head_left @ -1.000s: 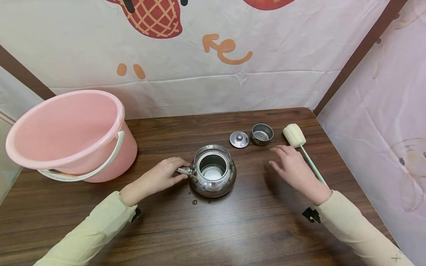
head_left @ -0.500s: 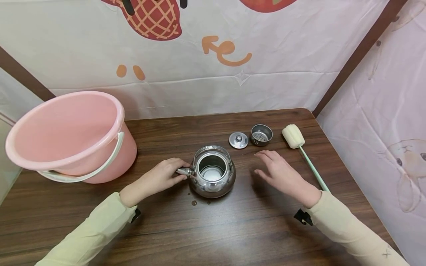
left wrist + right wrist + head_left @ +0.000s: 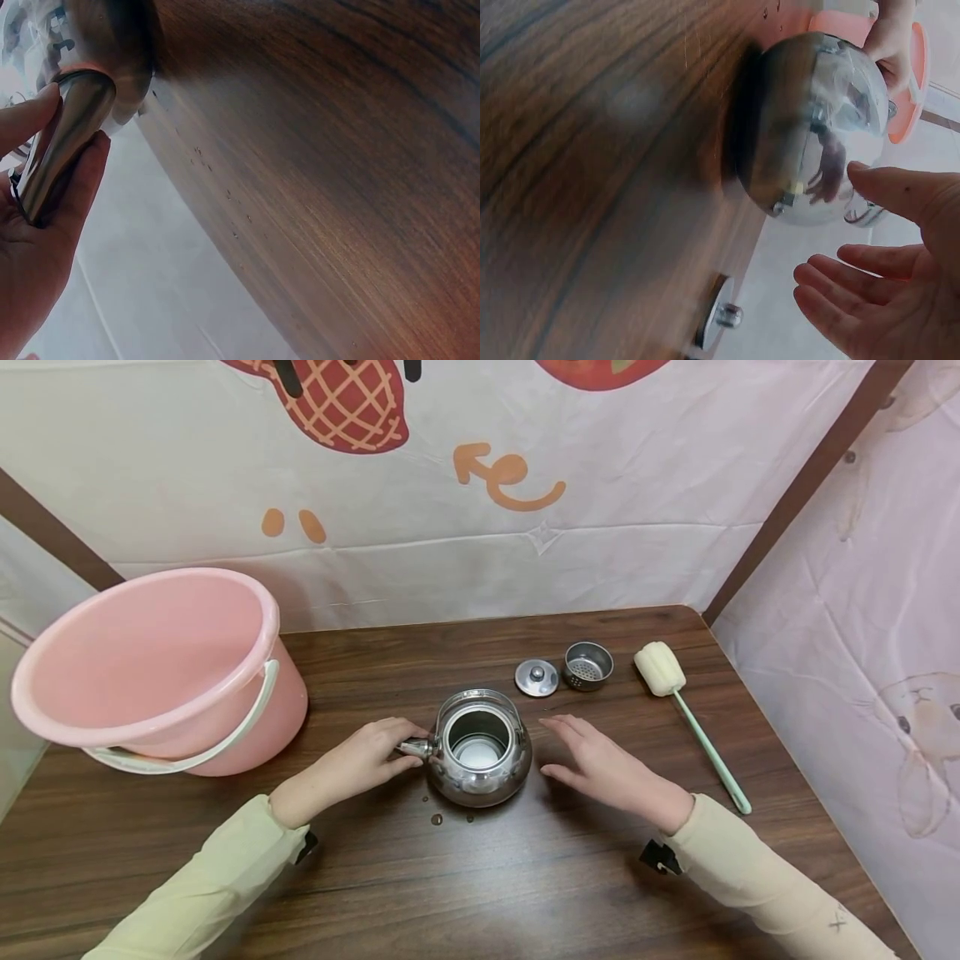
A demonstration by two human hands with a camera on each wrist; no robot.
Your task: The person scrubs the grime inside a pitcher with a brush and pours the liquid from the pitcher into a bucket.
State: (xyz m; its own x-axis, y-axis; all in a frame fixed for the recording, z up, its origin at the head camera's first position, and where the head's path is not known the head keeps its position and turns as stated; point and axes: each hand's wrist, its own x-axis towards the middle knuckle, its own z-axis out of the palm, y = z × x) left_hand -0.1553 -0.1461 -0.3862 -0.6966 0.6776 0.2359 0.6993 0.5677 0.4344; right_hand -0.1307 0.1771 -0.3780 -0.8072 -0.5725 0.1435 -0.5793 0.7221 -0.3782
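A shiny metal teapot [image 3: 480, 785] without its lid stands on the table, its round mouth facing up. My left hand [image 3: 360, 764] pinches the teapot's spout [image 3: 71, 135] between thumb and fingers on the left side. Just right of the teapot, my right hand [image 3: 600, 768] hovers with fingers spread and loosely bent, holding nothing; the right wrist view shows a gap between it and the pot. The small lid [image 3: 536, 677] with a knob lies behind the pot, and beside it sits a perforated metal strainer [image 3: 588, 666].
A large pink bucket [image 3: 292, 693] with a white handle stands at the left. To the right lies a sponge brush [image 3: 660, 668] with a green stick. Water drops [image 3: 437, 819] dot the wooden table [image 3: 480, 893] before the pot. A printed cloth [image 3: 420, 568] hangs behind.
My right hand has moved left, from near the sponge brush to beside the teapot, uncovering the brush's stick. The left hand stays on the spout, and the pot has not moved.
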